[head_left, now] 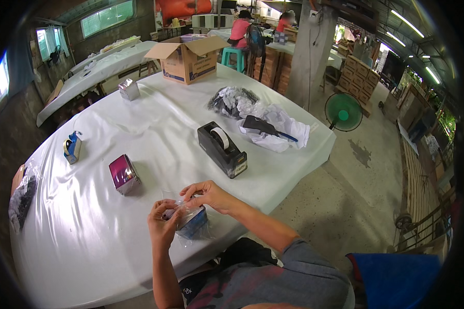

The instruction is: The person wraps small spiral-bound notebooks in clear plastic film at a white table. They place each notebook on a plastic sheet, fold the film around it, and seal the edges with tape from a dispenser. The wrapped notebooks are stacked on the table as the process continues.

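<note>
Close to the table's near edge lies a small blue box (193, 223) inside a clear plastic bag (203, 233). My left hand (166, 219) pinches the bag's film at the box's left side. From the right, my right hand (203, 195) grips the same film with bent fingers, just above the box. The fingertips of both hands are close together, and the film between them is partly hidden. Farther left sits a shiny magenta box (123, 172) with silvery sides. A black tape dispenser (221, 152) with a pale roll stands beyond my right hand.
The white-covered table (82, 221) also bears a blue tape dispenser (73, 148), a silvery box (129, 89), an open carton (188, 64), crumpled plastic bags (273, 123) and a bagged dark item (23, 203). A green fan (344, 112) stands right; two people work far back.
</note>
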{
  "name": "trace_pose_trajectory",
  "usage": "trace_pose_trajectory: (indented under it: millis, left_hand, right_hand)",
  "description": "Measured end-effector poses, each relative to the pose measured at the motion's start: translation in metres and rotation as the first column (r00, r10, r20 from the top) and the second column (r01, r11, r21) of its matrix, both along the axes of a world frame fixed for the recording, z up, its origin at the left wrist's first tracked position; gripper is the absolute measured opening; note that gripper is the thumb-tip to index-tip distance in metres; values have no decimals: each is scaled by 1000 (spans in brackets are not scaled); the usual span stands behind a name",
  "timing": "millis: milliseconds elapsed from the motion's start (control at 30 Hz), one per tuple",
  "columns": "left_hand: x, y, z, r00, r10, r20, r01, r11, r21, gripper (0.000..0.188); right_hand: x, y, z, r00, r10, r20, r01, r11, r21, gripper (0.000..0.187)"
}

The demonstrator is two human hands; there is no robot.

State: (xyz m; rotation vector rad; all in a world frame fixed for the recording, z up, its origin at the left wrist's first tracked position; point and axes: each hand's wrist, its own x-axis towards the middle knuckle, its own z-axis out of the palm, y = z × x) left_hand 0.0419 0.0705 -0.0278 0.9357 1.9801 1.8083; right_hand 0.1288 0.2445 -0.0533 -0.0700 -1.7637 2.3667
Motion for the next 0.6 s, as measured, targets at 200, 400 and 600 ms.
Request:
trace_pose_trajectory:
  millis: [200, 400, 600]
  left_hand:
    - [-3, 1, -3, 996, -75, 44, 74, 997, 19, 37]
    - [-7, 10, 11, 996, 13, 91, -15, 1000, 14, 70]
    - [-9, 11, 20, 996, -18, 93, 20, 1000, -20, 70]
  right_hand:
    - [-9, -2, 0, 994, -89, -64, 96, 988, 124, 34]
    - [-5, -7, 22, 991, -130, -1, 128, 975, 181, 66]
    - [0, -9, 26, 996, -6, 88, -9, 986, 169, 79]
